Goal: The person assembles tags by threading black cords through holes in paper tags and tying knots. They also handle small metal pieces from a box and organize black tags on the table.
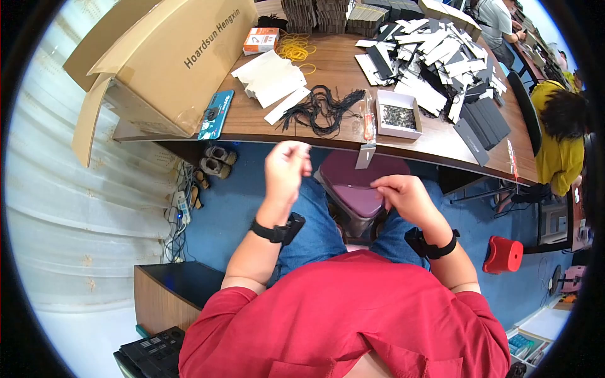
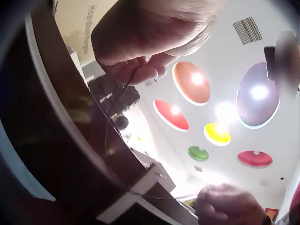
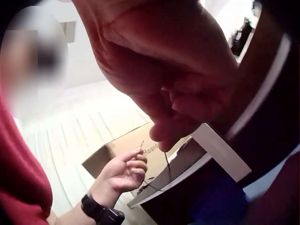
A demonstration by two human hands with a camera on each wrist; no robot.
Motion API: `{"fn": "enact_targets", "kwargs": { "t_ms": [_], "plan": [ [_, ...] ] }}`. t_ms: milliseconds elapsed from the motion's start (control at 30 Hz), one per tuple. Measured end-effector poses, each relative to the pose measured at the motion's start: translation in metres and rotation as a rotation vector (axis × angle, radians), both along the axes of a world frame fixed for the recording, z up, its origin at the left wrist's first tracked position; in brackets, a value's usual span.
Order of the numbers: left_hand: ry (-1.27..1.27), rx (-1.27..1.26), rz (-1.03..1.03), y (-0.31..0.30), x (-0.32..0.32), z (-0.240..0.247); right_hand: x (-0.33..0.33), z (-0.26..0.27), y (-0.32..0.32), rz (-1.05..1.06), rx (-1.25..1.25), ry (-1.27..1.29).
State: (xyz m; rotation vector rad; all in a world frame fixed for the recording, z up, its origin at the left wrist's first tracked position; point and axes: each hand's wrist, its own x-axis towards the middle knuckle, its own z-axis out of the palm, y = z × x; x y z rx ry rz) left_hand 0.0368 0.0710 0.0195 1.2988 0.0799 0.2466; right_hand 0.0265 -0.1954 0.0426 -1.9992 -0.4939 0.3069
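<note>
The person's left hand (image 1: 288, 170) is raised before the table edge, its fingers curled inward with thumb and fingertips closed together; at the left wrist I see a thin dark cord (image 3: 168, 161) pinched there, its length trailing down from the tips. The right hand (image 1: 406, 196) stands lower and apart from the left, palm inward, index finger and thumb meeting at the tips on the cord, no gap visible between them; the remaining fingers are bent beneath. The cord hangs slack between the two hands, in front of the table (image 1: 340, 69) and above the purple stool (image 1: 359, 167); parts of its run are too fine to trace from the head view. Just beyond the hands, a pale card strip (image 1: 364, 157) juts over the table edge; I cannot tell whether the cord touches it. On the tabletop near that edge lies a loose bundle of black cords (image 1: 322, 112), with white sheets (image 1: 268, 79) behind and to its left. A shallow white box (image 1: 398, 131) holding small dark pieces sits to the right of the bundle, with a clear packet (image 1: 368, 120) between them. Each wrist carries a black strapped device.
</note>
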Motion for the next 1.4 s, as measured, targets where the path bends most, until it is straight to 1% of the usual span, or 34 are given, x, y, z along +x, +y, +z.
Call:
{"fn": "enact_targets", "kwargs": {
  "t_ms": [33,67,167,200,233,300,333,433,567,633,667,733,833,867,933,967,1067,1167,1200,1300,1400],
  "plan": [
    [0.022,0.055,-0.061,-0.011,-0.003,-0.003,-0.004,0.006,0.006,0.031,-0.052,-0.167],
    [0.029,0.026,-0.089,-0.024,-0.005,-0.006,-0.003,0.008,0.009,0.109,-0.150,-0.411],
    [0.022,-0.051,-0.167,-0.051,-0.008,-0.015,-0.007,0.028,0.027,0.194,-0.033,-0.448],
    [0.058,-0.140,-0.213,-0.059,-0.011,-0.010,-0.007,0.029,0.031,0.204,-0.038,-0.427],
    [0.058,-0.022,-0.229,-0.060,-0.011,-0.021,-0.006,0.028,0.034,0.150,-0.069,-0.407],
    [0.101,-0.154,-0.277,-0.071,-0.018,-0.016,-0.001,0.026,0.037,0.042,-0.130,-0.367],
    [0.124,-0.280,-0.264,-0.080,-0.021,-0.007,0.002,0.024,0.038,0.000,-0.119,-0.364],
    [0.130,-0.095,-0.308,-0.076,-0.022,-0.010,0.006,0.028,0.036,-0.058,-0.067,-0.320],
    [0.075,-0.030,-0.286,-0.073,-0.020,-0.020,0.009,0.024,0.032,-0.057,-0.099,-0.393],
    [0.022,0.019,-0.251,-0.076,-0.020,-0.017,0.010,0.020,0.030,-0.071,-0.072,-0.308],
    [0.046,0.021,-0.259,-0.076,-0.020,-0.015,0.010,0.019,0.030,-0.078,-0.058,-0.266],
    [0.094,0.025,-0.275,-0.074,-0.022,-0.011,0.011,0.022,0.030,-0.077,-0.079,-0.245],
    [0.084,0.055,-0.278,-0.074,-0.022,-0.009,0.011,0.024,0.030,-0.093,-0.068,-0.204],
    [0.027,0.069,-0.274,-0.074,-0.020,-0.013,0.011,0.025,0.030,-0.101,-0.057,-0.188],
    [-0.087,0.095,-0.266,-0.077,-0.017,-0.020,0.012,0.024,0.029,-0.106,-0.009,-0.133],
    [-0.080,0.104,-0.279,-0.076,-0.017,-0.022,0.012,0.023,0.028,-0.109,0.016,-0.106],
    [-0.039,0.123,-0.307,-0.072,-0.017,-0.017,0.018,0.017,0.023,-0.070,0.136,0.141],
    [0.026,0.116,-0.312,-0.068,-0.017,-0.009,0.016,0.024,0.021,-0.210,0.085,-0.107],
    [0.042,0.106,-0.318,-0.067,-0.017,-0.007,0.016,0.029,0.017,-0.151,0.002,-0.225],
    [0.034,0.096,-0.336,-0.066,-0.016,-0.008,0.017,0.032,0.015,-0.032,-0.047,-0.566],
    [0.010,0.148,-0.337,-0.067,-0.014,-0.014,0.019,0.026,0.018,0.002,0.009,-0.560]
  ]
}}
